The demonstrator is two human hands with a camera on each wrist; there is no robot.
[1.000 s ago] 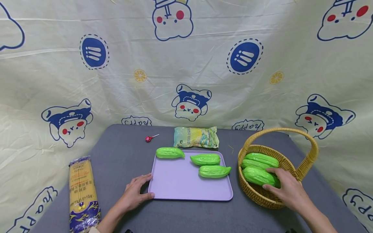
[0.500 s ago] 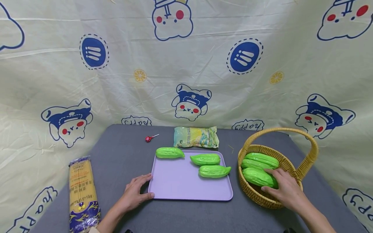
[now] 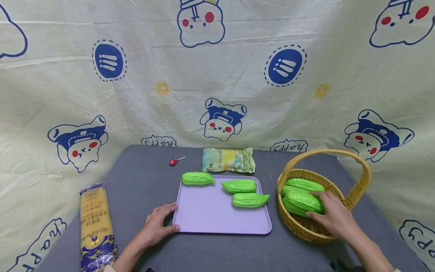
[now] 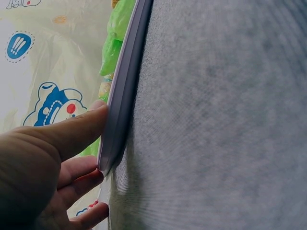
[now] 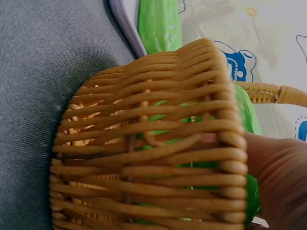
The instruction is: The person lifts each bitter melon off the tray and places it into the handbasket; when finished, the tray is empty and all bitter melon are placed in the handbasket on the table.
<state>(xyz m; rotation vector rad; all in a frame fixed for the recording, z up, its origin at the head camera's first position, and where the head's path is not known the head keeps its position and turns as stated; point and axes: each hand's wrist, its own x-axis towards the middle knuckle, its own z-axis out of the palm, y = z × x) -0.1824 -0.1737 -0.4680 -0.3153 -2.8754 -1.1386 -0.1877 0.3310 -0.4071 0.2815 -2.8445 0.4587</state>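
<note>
In the head view my right hand (image 3: 334,215) reaches into a wicker basket (image 3: 306,232) and grips the nearest green bitter melon (image 3: 300,202), thumb at its near side and fingers over its end. This melon overlaps another one, and a further bitter melon (image 3: 306,184) lies behind. Through the weave of the basket (image 5: 148,167), the right wrist view shows green and part of the hand. My left hand (image 3: 156,224) touches the left edge of a lilac tray (image 3: 207,223) with thumb and fingers spread. On that tray lie three bitter melons, one (image 3: 198,178) at its far left corner.
Behind the tray lies a green and yellow packet (image 3: 228,160), with a red lollipop (image 3: 173,162) to its left. A spaghetti bag (image 3: 96,226) lies at the table's left side. The basket's tall handle (image 3: 365,177) arches above the right hand. Printed cloth (image 3: 153,117) hangs behind.
My right hand has taken hold of the nearest bitter melon in the basket and shifted it slightly up, over its neighbour. The left hand and the tray stay where they were.
</note>
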